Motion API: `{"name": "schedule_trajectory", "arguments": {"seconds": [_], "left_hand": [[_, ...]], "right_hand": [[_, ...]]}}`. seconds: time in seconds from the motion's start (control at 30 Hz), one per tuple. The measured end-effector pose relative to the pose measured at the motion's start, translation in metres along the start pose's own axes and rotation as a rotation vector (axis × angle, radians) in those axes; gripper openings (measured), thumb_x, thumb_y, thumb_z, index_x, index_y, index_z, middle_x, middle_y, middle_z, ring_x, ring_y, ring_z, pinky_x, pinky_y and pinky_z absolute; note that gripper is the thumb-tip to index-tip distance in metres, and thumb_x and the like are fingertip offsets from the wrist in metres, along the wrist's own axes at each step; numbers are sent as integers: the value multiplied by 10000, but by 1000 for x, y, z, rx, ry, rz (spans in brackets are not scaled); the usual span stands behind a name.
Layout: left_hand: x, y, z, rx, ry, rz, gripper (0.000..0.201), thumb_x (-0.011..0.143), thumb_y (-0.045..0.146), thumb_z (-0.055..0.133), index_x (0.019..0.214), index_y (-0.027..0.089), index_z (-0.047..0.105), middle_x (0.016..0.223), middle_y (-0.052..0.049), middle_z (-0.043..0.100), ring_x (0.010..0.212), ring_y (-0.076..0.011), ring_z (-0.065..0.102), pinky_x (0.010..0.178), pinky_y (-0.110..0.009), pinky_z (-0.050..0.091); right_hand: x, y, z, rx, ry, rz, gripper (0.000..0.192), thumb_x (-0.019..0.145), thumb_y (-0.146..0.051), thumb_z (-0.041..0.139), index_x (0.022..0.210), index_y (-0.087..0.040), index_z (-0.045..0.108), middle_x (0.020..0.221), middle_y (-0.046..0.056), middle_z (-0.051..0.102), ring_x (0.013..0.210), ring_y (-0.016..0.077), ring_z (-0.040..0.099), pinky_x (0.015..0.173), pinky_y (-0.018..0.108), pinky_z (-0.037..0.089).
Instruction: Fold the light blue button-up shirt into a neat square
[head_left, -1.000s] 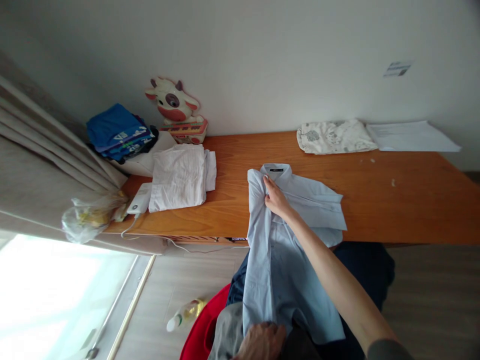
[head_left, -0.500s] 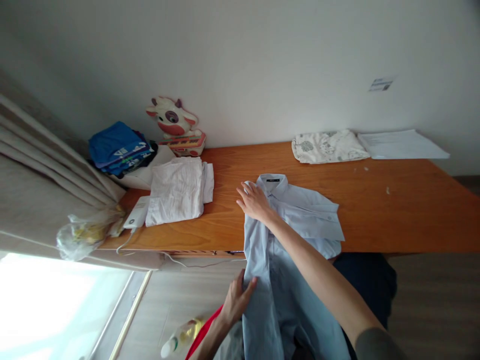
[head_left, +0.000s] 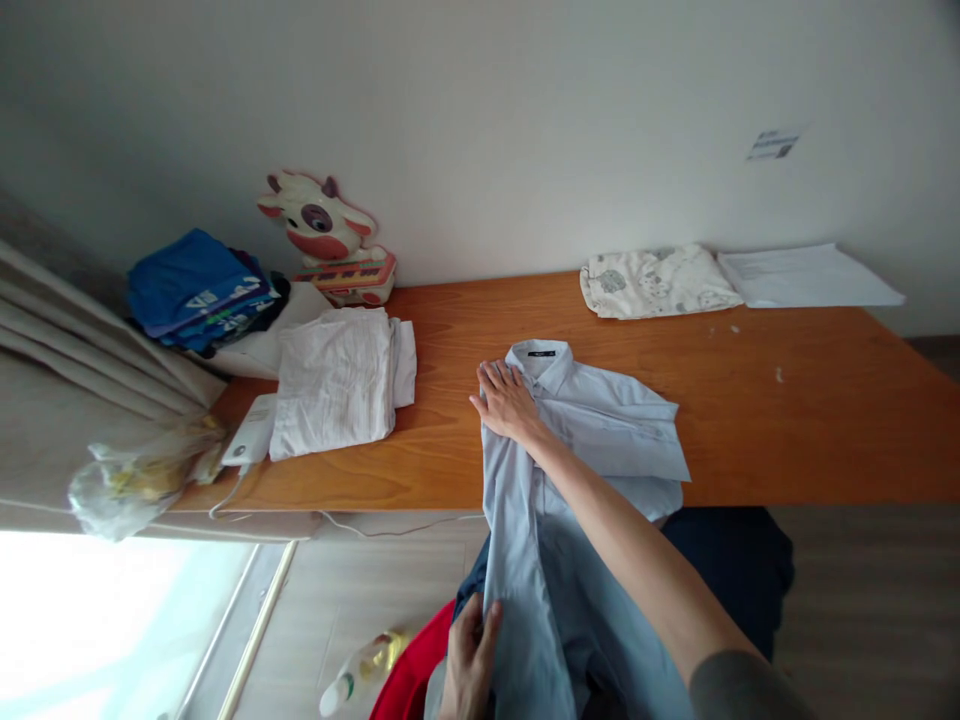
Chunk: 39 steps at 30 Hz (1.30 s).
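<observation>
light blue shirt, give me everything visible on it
The light blue shirt looks like thin woven cotton, with a collar and a dark label inside the neck. Its upper part lies flat on the wooden table, one sleeve folded across the front; the lower part hangs over the near edge. The right hand presses flat on its shoulder by the collar; the left hand grips the hanging left edge.

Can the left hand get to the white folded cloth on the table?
Probably yes: the left hand grips the shirt hem, and bare table lies before the white cloth.
</observation>
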<state>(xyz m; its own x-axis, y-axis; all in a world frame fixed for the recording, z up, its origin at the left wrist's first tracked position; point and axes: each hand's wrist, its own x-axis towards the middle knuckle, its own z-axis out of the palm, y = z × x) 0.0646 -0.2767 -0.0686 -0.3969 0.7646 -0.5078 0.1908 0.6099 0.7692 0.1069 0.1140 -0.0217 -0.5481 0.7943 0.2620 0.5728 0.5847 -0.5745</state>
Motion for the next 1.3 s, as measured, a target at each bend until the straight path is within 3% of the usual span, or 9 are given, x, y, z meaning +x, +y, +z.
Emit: {"name": "schedule_trajectory", "arguments": {"seconds": [0.1, 0.2, 0.37, 0.57, 0.67, 0.77, 0.9, 1.1, 1.3], "left_hand": [[8, 12, -8, -126, 47, 43, 689, 770, 876, 686, 649, 253, 416, 631, 12, 478, 621, -202, 529, 605, -345, 505], [10, 19, -14, -177, 145, 93, 694, 722, 876, 728, 672, 247, 440, 673, 7, 534, 628, -196, 541, 589, -326, 496], [30, 50, -39, -93, 215, 395, 491, 881, 680, 720, 729, 238, 569, 714, 1, 568, 630, -182, 540, 607, -305, 500], [97, 189, -33, 10, -99, 853, 314, 1048, 487, 616, 964, 200, 710, 941, -69, 723, 876, -207, 677, 828, -328, 558], [139, 271, 9, 128, -379, 990, 339, 1069, 499, 594, 1091, 201, 756, 1083, -80, 767, 1003, -221, 715, 910, -342, 569], [177, 322, 66, 212, -625, 1080, 375, 1077, 504, 563, 1066, 189, 765, 1046, -66, 787, 948, -213, 723, 846, -323, 563], [209, 331, 125, 195, -667, 1043, 431, 1107, 480, 463, 1018, 156, 734, 862, -67, 752, 771, -190, 683, 715, -298, 522], [223, 301, 143, 108, -644, 1108, 304, 1082, 438, 560, 1176, 198, 721, 1008, -70, 771, 864, -197, 690, 804, -326, 493], [243, 309, 134, -508, -843, 597, 342, 927, 512, 781, 983, 183, 706, 843, -30, 675, 745, -156, 613, 687, -267, 467]], "right_hand": [[9, 0, -7, 27, -15, -1, 649, 1069, -406, 590, 1640, -126, 456, 1755, 181, 398, 1680, 364, 228, 1379, 633, 64], [7, -6, -26, 136, 16, -41, 533, 1085, -366, 544, 1589, -192, 529, 1703, 127, 500, 1643, 307, 337, 1384, 590, 127], [-74, -9, -81, 320, 408, 19, 333, 1123, -386, 462, 1344, -304, 698, 1400, 66, 732, 1386, 261, 625, 1269, 482, 419], [-210, 59, -155, -99, 668, 425, 422, 1073, -514, 540, 1351, -231, 684, 1326, 161, 721, 1271, 359, 646, 1142, 558, 481], [-234, 90, -178, -384, 547, 662, 647, 1035, -624, 548, 1456, -137, 619, 1365, 247, 669, 1288, 435, 616, 1074, 610, 486], [-231, 95, -183, -515, 332, 778, 687, 1012, -671, 571, 1436, -133, 624, 1321, 251, 664, 1257, 451, 624, 1008, 581, 503], [-211, 85, -174, -526, 248, 787, 513, 995, -561, 625, 1321, -166, 663, 1212, 207, 678, 1202, 411, 655, 973, 502, 524], [-199, 94, -152, -197, 413, 745, 347, 905, -372, 603, 1213, -213, 586, 1147, 162, 697, 1135, 367, 687, 979, 494, 550], [-214, 106, -142, 332, 685, 690, 571, 830, -432, 732, 1282, -241, 439, 1266, 149, 681, 1162, 318, 721, 1044, 511, 567]]}}
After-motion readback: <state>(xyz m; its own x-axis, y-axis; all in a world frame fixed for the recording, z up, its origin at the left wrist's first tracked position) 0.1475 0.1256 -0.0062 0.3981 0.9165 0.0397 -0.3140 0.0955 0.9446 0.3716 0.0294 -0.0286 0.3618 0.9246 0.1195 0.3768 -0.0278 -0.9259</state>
